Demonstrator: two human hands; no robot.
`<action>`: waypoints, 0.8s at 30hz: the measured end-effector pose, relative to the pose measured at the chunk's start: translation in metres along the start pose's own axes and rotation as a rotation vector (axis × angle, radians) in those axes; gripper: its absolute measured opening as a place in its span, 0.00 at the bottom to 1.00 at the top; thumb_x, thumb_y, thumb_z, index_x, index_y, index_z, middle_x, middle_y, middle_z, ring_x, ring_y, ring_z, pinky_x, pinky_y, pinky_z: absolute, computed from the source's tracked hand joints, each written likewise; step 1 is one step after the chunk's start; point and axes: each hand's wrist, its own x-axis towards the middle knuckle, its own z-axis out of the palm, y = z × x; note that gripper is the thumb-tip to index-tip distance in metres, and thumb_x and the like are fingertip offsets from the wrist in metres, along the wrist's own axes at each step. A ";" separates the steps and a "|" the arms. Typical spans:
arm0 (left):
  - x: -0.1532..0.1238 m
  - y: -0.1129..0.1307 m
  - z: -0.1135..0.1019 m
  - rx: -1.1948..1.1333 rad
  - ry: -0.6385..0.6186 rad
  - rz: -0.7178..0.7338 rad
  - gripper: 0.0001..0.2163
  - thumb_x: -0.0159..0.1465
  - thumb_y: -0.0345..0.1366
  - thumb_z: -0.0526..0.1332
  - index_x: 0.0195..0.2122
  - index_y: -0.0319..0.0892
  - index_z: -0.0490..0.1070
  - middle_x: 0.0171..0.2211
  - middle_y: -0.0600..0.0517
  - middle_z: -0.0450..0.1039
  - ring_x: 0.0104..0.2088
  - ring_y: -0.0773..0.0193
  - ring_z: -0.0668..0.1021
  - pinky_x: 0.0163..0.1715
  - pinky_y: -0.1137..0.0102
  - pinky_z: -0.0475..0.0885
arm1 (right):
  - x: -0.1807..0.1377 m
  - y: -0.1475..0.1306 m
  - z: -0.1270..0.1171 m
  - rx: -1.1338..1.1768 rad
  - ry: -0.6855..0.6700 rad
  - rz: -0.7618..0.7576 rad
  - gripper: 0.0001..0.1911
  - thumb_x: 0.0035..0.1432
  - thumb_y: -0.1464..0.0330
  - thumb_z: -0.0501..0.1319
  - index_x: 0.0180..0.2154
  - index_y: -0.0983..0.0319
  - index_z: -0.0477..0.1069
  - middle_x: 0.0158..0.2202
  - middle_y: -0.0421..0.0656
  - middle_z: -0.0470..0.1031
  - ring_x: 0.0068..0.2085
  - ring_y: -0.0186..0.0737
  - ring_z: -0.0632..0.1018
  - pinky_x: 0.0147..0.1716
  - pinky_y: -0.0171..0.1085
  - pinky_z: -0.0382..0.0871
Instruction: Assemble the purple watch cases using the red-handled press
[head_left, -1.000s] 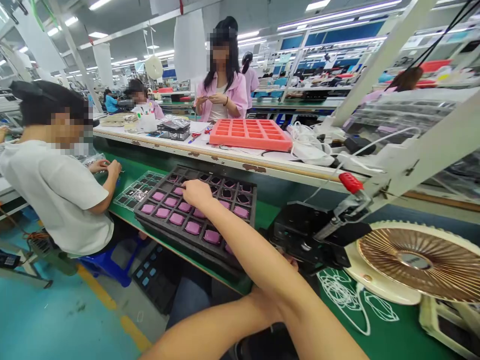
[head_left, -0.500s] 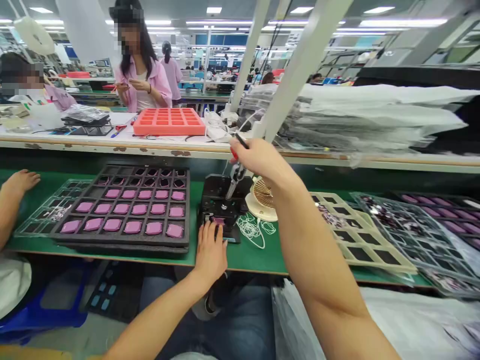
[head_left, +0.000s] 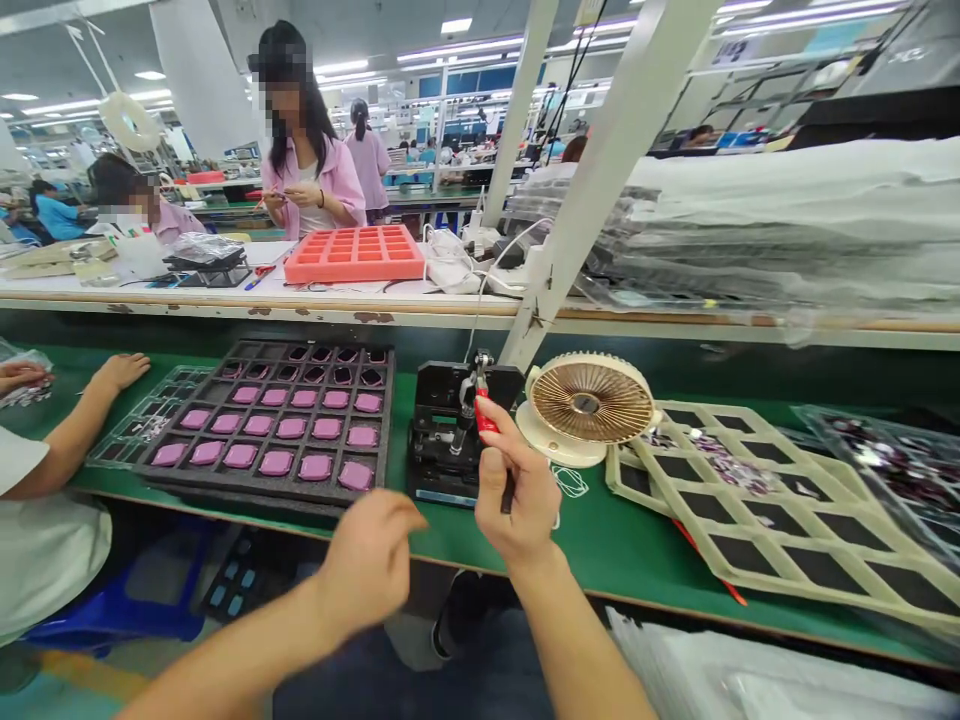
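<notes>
My right hand (head_left: pixel 519 482) grips a thin black stick (head_left: pixel 508 495), and its fingers rest on the red handle (head_left: pixel 486 417) of a toggle clamp on a black press fixture (head_left: pixel 442 440). My left hand (head_left: pixel 369 560), blurred by motion, hangs loosely curled over the bench's front edge, left of the fixture and holding nothing I can see. Further left lies a dark foam tray (head_left: pixel 262 352) with rows of pink pads (head_left: pixel 276 462). The fixture's inside is partly hidden behind the clamp and my right hand.
A small desk fan (head_left: pixel 589 402) stands right of the fixture, with a beige lattice frame (head_left: pixel 679 520) beyond it on the green bench mat (head_left: pixel 600 545). A co-worker's hand (head_left: pixel 116 372) rests left of the foam tray. A red tray (head_left: pixel 354 255) sits on the upper shelf.
My left hand has left the fixture and moved down-left. My right hand has come down with the red clamp handle, which now lies lower. The view has swung right.
</notes>
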 end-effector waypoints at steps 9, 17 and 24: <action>0.180 -0.103 -0.039 0.460 -0.153 -0.536 0.14 0.74 0.42 0.61 0.54 0.39 0.76 0.54 0.42 0.78 0.54 0.50 0.80 0.57 0.48 0.74 | -0.026 -0.015 -0.030 -0.049 0.169 0.291 0.09 0.71 0.62 0.61 0.45 0.58 0.78 0.44 0.48 0.82 0.42 0.46 0.83 0.43 0.45 0.78; 0.232 -0.119 -0.024 0.388 -0.321 -0.770 0.18 0.71 0.42 0.66 0.58 0.40 0.73 0.59 0.42 0.74 0.55 0.49 0.79 0.55 0.48 0.77 | -0.094 0.007 -0.055 0.557 0.198 1.003 0.34 0.67 0.38 0.56 0.32 0.61 0.78 0.33 0.44 0.76 0.33 0.40 0.78 0.34 0.39 0.75; 0.207 -0.131 -0.059 -0.082 -0.203 -0.756 0.15 0.71 0.41 0.66 0.56 0.41 0.75 0.54 0.45 0.77 0.49 0.53 0.81 0.48 0.54 0.80 | -0.123 0.021 -0.062 0.704 0.151 1.236 0.38 0.61 0.34 0.59 0.37 0.62 0.84 0.24 0.45 0.75 0.26 0.41 0.75 0.28 0.40 0.76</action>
